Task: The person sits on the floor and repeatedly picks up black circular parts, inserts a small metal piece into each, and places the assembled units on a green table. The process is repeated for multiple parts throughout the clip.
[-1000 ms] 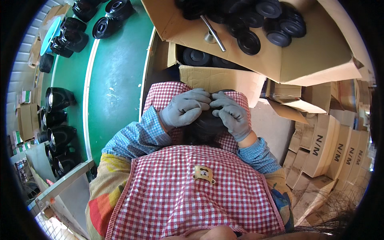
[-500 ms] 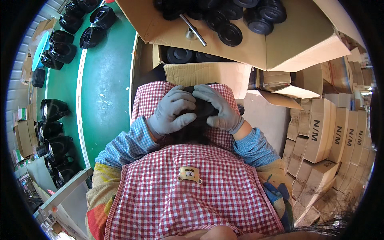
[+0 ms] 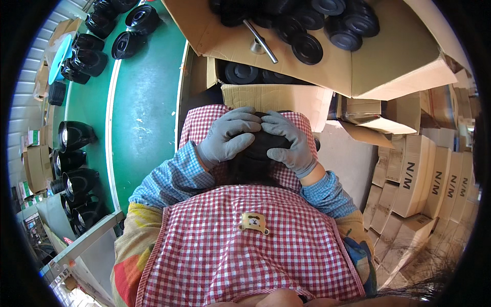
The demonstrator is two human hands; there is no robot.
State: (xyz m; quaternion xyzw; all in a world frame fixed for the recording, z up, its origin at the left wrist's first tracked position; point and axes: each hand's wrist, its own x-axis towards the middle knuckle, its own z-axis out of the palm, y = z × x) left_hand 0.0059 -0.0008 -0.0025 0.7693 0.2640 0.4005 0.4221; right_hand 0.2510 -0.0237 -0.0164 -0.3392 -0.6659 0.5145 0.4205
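A black round part [image 3: 262,146], smooth and dark, sits in my lap against the red-checked apron. Its lower side merges with a dark area, so its full shape is hidden. My left hand [image 3: 230,137], in a grey glove, curls around its left side with the fingers over the top. From the right, my right hand [image 3: 292,144], gloved in the same grey, grips it with the fingers on the upper edge and the thumb lower down.
Ahead stands an open cardboard box [image 3: 396,77] with several black discs [image 3: 307,48] and a metal rod [image 3: 260,42]. Below it, another carton [image 3: 276,97] holds more discs. At left, a green table [image 3: 148,112] bears several black housings [image 3: 76,185]. Stacked cartons [image 3: 413,176] stand at right.
The whole view has shifted slightly. My right hand has moved a little outward around the black part, and more of its surface shows between my hands.
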